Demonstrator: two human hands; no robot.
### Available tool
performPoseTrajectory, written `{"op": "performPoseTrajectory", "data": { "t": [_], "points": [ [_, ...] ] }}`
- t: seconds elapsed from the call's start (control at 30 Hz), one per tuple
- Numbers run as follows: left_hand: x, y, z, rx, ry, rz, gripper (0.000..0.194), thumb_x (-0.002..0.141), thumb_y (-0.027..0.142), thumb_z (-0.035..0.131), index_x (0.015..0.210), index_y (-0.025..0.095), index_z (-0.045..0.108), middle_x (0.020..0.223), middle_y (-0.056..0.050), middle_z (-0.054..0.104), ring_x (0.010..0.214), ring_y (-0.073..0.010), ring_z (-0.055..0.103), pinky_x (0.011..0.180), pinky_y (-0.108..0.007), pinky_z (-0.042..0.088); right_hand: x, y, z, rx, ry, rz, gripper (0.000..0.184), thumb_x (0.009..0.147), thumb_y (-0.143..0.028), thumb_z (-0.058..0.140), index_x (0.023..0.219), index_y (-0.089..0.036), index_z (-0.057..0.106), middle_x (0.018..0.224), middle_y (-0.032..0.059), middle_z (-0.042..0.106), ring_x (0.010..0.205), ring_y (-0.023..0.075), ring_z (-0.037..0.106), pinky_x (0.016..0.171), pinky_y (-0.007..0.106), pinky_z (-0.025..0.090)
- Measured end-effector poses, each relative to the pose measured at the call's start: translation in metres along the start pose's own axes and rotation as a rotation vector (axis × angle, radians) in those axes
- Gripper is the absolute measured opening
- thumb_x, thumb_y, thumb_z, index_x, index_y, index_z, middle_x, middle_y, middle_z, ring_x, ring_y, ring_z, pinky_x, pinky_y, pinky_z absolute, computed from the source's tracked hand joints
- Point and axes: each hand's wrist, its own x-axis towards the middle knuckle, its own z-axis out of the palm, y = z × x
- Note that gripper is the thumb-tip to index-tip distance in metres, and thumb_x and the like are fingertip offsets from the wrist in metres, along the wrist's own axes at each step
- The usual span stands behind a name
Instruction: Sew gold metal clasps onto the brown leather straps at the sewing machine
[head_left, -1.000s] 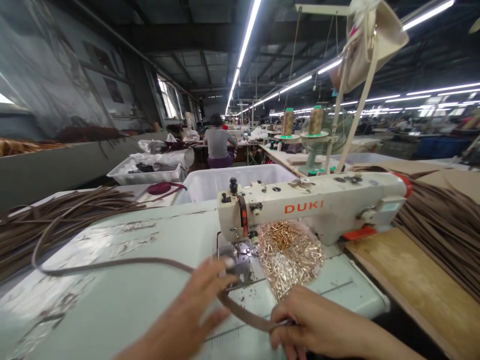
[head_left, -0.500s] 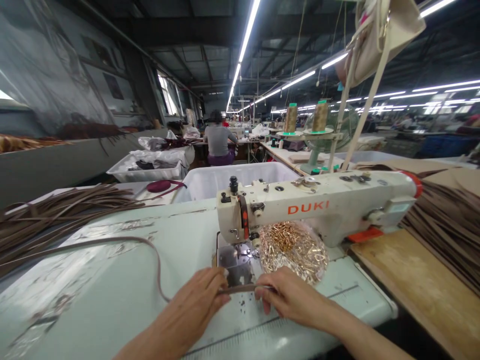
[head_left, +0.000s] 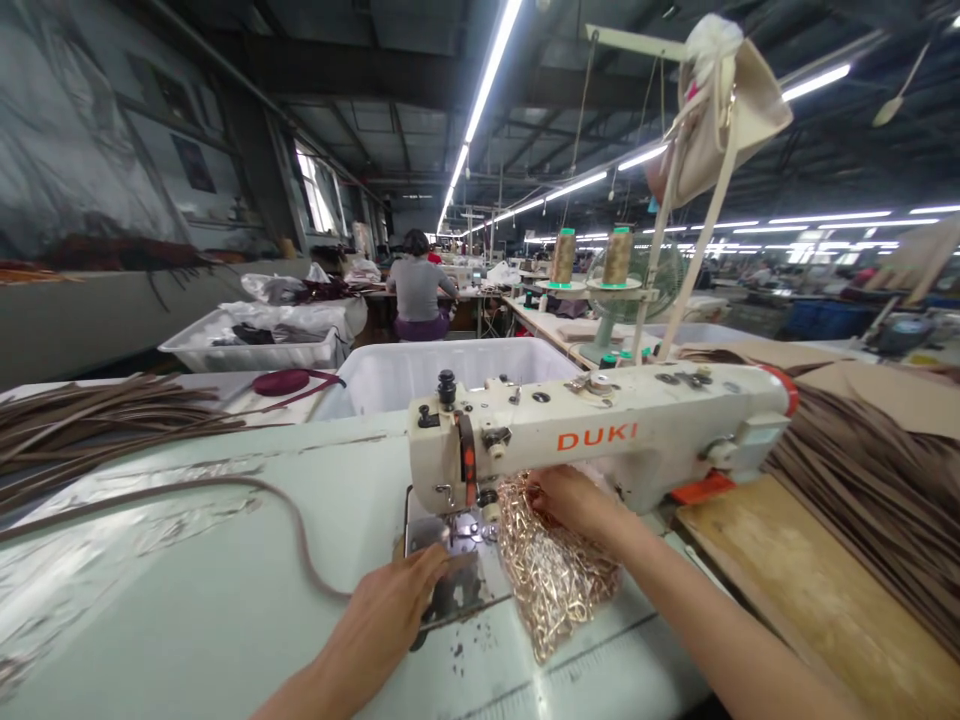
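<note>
Resting under left fingers [head_left: 427,566] (strap [head_left: 300,540])

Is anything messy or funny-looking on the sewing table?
Yes. A clear bag of gold clips lies slumped right under the sewing machine, with the right hand dug into it. Small dark specks are scattered on the table by the left hand.

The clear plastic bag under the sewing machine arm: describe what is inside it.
The clear plastic bag is filled with small gold-coloured metal pieces, too small to identify. The right hand reaches into its top under the sewing machine, so the fingers and the contents there are hidden.
</note>
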Motion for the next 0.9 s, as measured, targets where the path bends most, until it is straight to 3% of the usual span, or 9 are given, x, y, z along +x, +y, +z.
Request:
{"op": "performPoseTrajectory", "data": {
  "t": [0.13, 0.23, 0.4, 0.57, 0.7, 0.9],
  "points": [
    [-0.003, 0.0, 0.011, -0.079, 0.072, -0.032, 0.029, 0.098, 0.027, 0.026, 0.105, 0.025, 0.054, 0.098, -0.003, 0.067, 0.085, -0.0182, 0.064, 0.071, -0.025, 0.043, -0.002, -0.005, 0.008, -0.014, 0.028, 0.016, 0.012, 0.082, -0.013, 0.054, 0.08, -0.013, 0.066, 0.086, 0.0121, 0.068, 0.081, 0.0219, 0.062, 0.07, 0.026, 0.038],
    [-0.007, 0.005, 0.009, -0.161, 0.076, -0.052, 0.029, 0.099, 0.033, 0.027, 0.104, 0.025, 0.055, 0.094, -0.001, 0.067, 0.082, -0.0178, 0.063, 0.071, -0.025, 0.042, -0.008, -0.004, 0.004, 0.017, 0.076, 0.037, 0.02, 0.088, -0.021, 0.051, 0.078, -0.014, 0.066, 0.079, 0.0086, 0.069, 0.075, 0.0197, 0.062, 0.069, 0.025, 0.039],
    [-0.011, 0.017, 0.007, -0.242, 0.132, -0.028, 0.027, 0.099, 0.039, 0.031, 0.103, 0.028, 0.056, 0.082, 0.004, 0.064, 0.072, -0.0156, 0.06, 0.068, -0.024, 0.039, -0.036, -0.018, -0.003, 0.08, 0.261, 0.059, 0.029, 0.095, -0.027, 0.04, 0.113, -0.019, 0.06, 0.114, 0.0089, 0.063, 0.104, 0.0238, 0.056, 0.084, 0.029, 0.039],
    [-0.015, 0.02, 0.01, -0.251, 0.191, -0.024, 0.026, 0.099, 0.036, 0.033, 0.101, 0.026, 0.057, 0.075, 0.004, 0.062, 0.064, -0.0136, 0.058, 0.063, -0.023, 0.037, -0.057, -0.068, 0.022, 0.312, 0.18, -0.032, 0.02, 0.091, -0.015, 0.039, 0.096, -0.021, 0.057, 0.08, 0.0016, 0.065, 0.072, 0.0185, 0.06, 0.065, 0.026, 0.038],
    [-0.016, 0.021, 0.009, -0.225, 0.216, -0.033, 0.026, 0.098, 0.034, 0.034, 0.092, 0.024, 0.057, 0.07, 0.004, 0.061, 0.059, -0.0126, 0.057, 0.059, -0.022, 0.036, -0.054, -0.097, 0.044, 0.515, 0.224, -0.107, 0.025, 0.098, -0.023, 0.032, 0.093, -0.018, 0.056, 0.086, 0.0053, 0.063, 0.078, 0.0187, 0.059, 0.068, 0.027, 0.039],
    [-0.018, 0.021, 0.012, -0.066, 0.239, 0.0, 0.023, 0.098, 0.029, 0.032, 0.09, 0.023, 0.053, 0.069, 0.003, 0.062, 0.058, -0.0146, 0.061, 0.057, -0.024, 0.036, -0.055, -0.109, 0.061, 0.595, 0.207, -0.092, 0.024, 0.097, -0.019, 0.033, 0.117, -0.019, 0.046, 0.085, 0.0043, 0.062, 0.075, 0.0185, 0.059, 0.067, 0.028, 0.042]
  ]
}}
